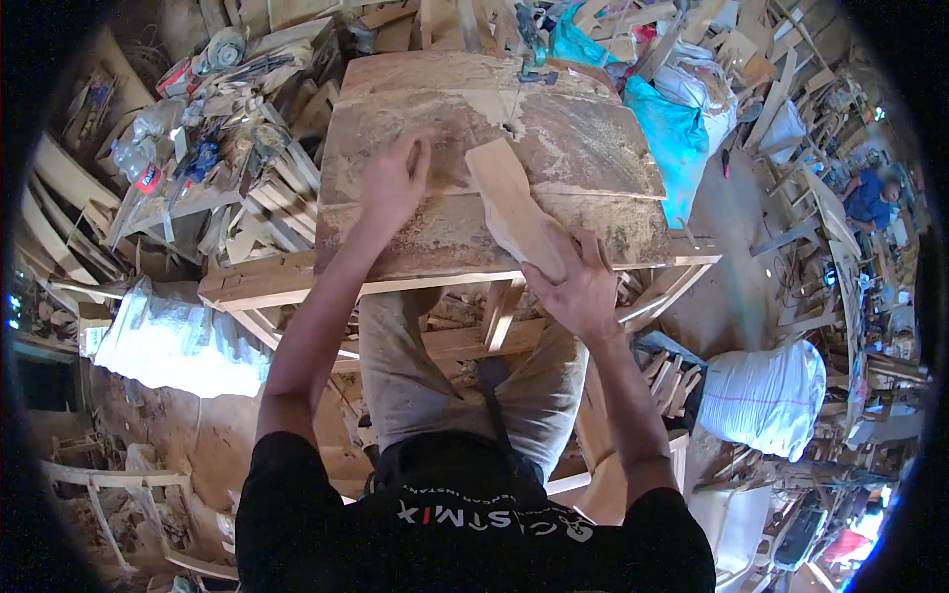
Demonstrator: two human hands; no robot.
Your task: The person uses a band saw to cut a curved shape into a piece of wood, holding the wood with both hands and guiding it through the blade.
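A pale, shaped piece of wood (509,203) with a wavy edge lies slanted across the dusty workbench top (395,94). My right hand (578,282) is closed round its near end, at the bench's front edge. To the left of the wood, my left hand (397,178) is over the bench top, apart from the piece. Its fingers are slightly bent and apart, with nothing seen in them, and the fingertips are a little blurred. A dark green clamp (534,59) sits at the far edge of the bench.
Wood offcuts and a plastic bottle (138,168) crowd a side table at left. A turquoise bag (664,138) stands against the bench's right side. White sacks (761,395) lie on the floor at both sides. Far right, another person (870,201) sits in blue.
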